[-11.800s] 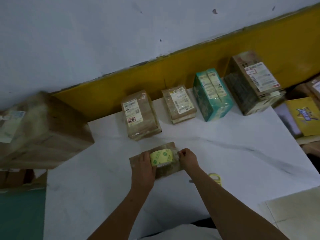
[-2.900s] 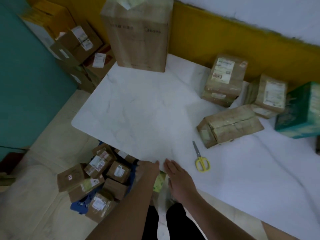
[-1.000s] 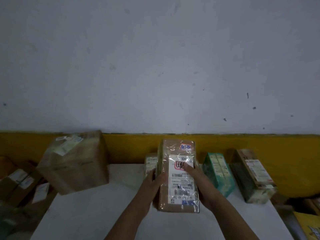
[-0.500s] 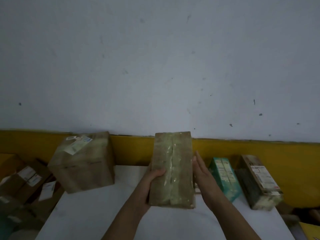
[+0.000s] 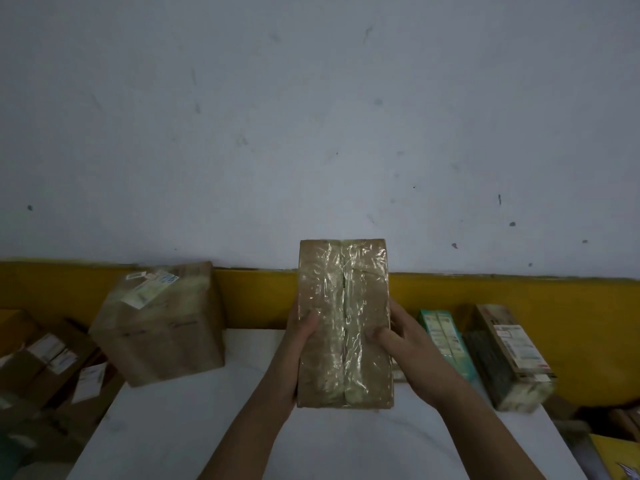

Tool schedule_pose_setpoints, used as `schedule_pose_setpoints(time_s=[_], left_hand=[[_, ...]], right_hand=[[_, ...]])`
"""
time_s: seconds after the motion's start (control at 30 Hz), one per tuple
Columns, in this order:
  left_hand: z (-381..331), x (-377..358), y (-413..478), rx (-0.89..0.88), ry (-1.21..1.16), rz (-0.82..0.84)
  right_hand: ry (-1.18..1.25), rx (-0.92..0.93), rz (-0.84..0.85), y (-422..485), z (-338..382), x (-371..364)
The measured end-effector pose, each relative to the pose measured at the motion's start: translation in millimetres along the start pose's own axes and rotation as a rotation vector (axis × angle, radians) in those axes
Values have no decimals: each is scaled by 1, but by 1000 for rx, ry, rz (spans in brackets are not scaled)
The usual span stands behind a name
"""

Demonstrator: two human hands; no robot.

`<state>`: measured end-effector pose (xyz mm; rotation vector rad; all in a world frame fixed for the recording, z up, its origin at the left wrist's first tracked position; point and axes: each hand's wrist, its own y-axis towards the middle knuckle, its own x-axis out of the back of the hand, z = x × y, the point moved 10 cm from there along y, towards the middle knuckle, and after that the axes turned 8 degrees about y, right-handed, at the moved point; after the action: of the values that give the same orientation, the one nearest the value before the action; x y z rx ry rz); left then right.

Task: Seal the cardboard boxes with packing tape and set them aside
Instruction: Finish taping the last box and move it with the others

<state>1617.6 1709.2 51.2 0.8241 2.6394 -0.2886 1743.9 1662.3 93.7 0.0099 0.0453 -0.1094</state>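
Between the two hands, held upright in front of the wall, is the cardboard box (image 5: pixel 346 382) being worked on. The left hand (image 5: pixel 299 348) grips its left edge with the thumb laid across the front face, and the right hand (image 5: pixel 407 351) clasps the right edge the same way, thumb on the front and fingers hidden behind. Wrinkled clear tape (image 5: pixel 362 268) covers this face, yet a dark slit shows along the middle seam near the top, so the seal looks incomplete there. The box's lower edge hangs over the white table (image 5: pixel 346 448); whether it touches cannot be told. Just behind the right hand stand a teal box (image 5: pixel 448 344) and a labelled box (image 5: pixel 509 358), and a large box (image 5: pixel 162 327) sits on the far left corner before the yellow band (image 5: pixel 554 306) of the wall. Smaller parcels (image 5: pixel 48 355) lie off the table's left side. The glossy film gives the thumbs little grip, so the box may slide as it is turned or lowered. Creased tape could lift and leave the slit open, and a careless swing to the right could knock the teal box.
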Motion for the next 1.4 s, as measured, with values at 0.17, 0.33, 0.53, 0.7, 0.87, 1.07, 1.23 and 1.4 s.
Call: schedule_pose_setpoints(time_s=[0.17,0.33,0.53,0.7,0.87,1.07,1.23,1.4], left_hand=[[-7,2,3,-69,-43,19],[-8,6,0,-66,63,-53],[61,67,15,161,581,-307],[171,80,-1,407,604,-304],[258,62,-10,558,662,-254],[331,47,-6,553,615,-174],[327,121,-54,532,822,-544],[317,232,-196,913,937,-1118]], right_hand=[[40,3,12,-4,-1,4],[71,10,-18,-7,-5,4],[-170,-184,-169,-3,-95,22],[-402,-320,-309,-25,-196,49],[-414,-516,-406,-55,-286,92],[-450,-562,-322,-74,-339,122],[-708,-363,-407,-77,-318,123],[-938,144,-132,-68,-263,19]])
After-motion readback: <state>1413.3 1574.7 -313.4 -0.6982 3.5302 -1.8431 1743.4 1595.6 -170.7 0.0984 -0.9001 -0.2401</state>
